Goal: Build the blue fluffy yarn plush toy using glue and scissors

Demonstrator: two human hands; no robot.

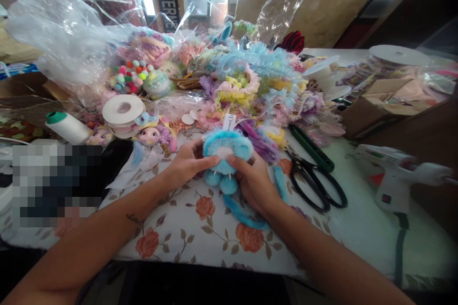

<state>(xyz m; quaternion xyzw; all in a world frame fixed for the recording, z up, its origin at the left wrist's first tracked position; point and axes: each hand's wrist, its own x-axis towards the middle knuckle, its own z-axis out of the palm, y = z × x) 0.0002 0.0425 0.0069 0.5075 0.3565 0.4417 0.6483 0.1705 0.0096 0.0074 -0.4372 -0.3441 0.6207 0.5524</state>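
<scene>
Spreading across the view: a table (361, 228), partly under a floral cloth (193, 228), with a heap of pastel ruffled trims (250, 74) and clear plastic bags (60, 38) piling up along the far side. Lying to the right, near the table's edge: a white glue gun (397, 176), nozzle aiming rightward, cord trailing toward the viewer. Resting between glue gun and hands: black-handled scissors (315, 176), handles toward the viewer, blades running up and left beside green-handled pliers (310, 147). Sitting at the left: a white thread cone (67, 127) lying on its side, a ribbon spool (122, 109), a small doll head (153, 136).

Reaching in from the bottom corners, both forearms converging at the centre, wrists bent slightly inward. Being held just above the cloth, in the middle of the table: a small blue plush toy (223, 159), long axis running roughly upright in the picture, rounded head pointing away toward the heap, little feet pointing back toward the viewer, pale belly facing up, a white tag sticking out past its head.

Pinching the toy's left flank: left hand (186, 163), fingers curled shut against the fur, thumb pressing near the belly. Gripping the right flank: right hand (255, 182), thumb laid across the front, fingers wrapped behind. Curling just beside that right hand: a blue fuzzy strip (243, 214).
</scene>
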